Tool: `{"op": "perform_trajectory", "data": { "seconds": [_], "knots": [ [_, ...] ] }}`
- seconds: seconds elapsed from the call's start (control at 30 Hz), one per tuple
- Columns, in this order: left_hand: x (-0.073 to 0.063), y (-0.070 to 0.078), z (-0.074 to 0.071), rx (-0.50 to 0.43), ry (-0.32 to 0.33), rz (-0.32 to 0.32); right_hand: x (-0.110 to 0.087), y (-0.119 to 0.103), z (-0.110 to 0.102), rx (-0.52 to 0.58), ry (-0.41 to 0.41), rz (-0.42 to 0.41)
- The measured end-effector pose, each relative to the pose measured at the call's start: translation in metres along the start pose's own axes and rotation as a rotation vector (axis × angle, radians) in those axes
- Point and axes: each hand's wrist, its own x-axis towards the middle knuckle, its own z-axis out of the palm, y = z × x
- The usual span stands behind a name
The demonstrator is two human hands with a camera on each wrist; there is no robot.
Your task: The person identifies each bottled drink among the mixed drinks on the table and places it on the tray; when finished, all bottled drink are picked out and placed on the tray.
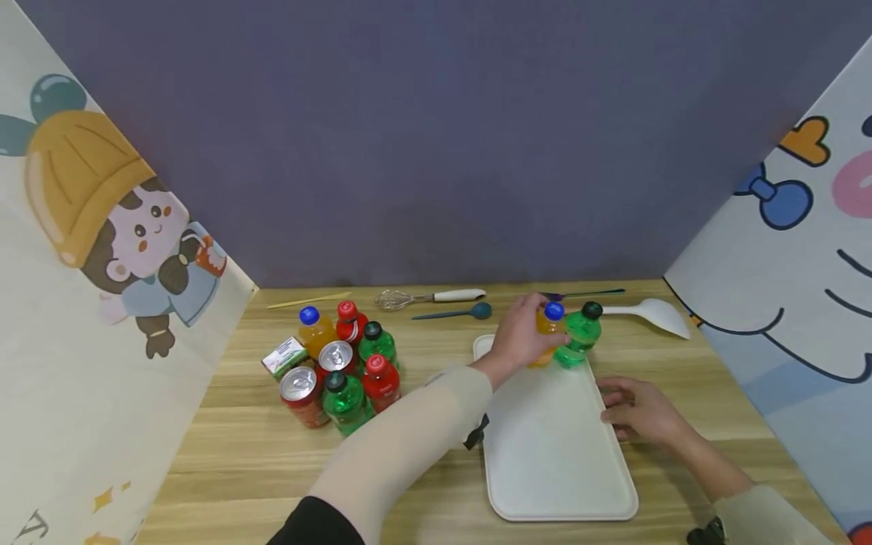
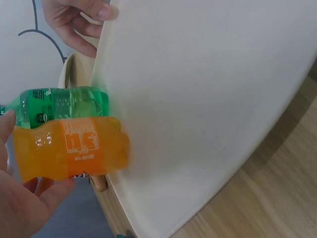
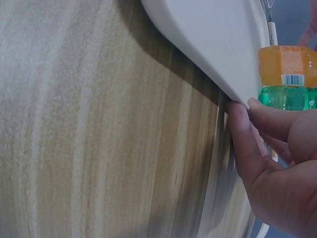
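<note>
My left hand [image 1: 519,333] grips an orange soda bottle [image 2: 81,146] with a blue cap, upright at the far end of a white tray [image 1: 557,454]. Right beside it on the tray stands a green soda bottle [image 1: 580,339] with a black cap, close to the left fingertips. At the tray's right edge, my right hand [image 1: 643,411] pinches the rim between thumb and fingers, as the right wrist view shows. The far-left corner of the tray is partly covered by the left hand and forearm in the head view.
On the left cluster several drinks: a red can [image 1: 304,397], green bottle [image 1: 346,403], red bottle [image 1: 381,382], another orange bottle [image 1: 316,333] and a small carton [image 1: 284,356]. Along the back lie a whisk [image 1: 429,298], a blue spoon [image 1: 470,311] and a white ladle [image 1: 657,314].
</note>
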Motion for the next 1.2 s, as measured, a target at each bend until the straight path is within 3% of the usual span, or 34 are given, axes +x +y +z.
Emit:
{"op": "perform_trajectory", "data": {
  "seconds": [0.27,0.47,0.83,1.2],
  "knots": [
    [-0.002,0.002,-0.012,-0.004,-0.118,-0.011,0.000,-0.001,-0.001,-0.014,0.019,0.015],
    [-0.005,0.003,-0.022,0.050,-0.190,0.001,-0.001,0.000,0.001,-0.014,0.030,0.020],
    [-0.025,0.008,-0.051,0.021,-0.188,-0.016,-0.001,-0.003,0.001,-0.024,0.031,0.023],
    [-0.048,0.016,-0.095,0.012,-0.195,0.028,-0.002,-0.005,0.001,-0.018,0.016,0.019]
  ]
}}
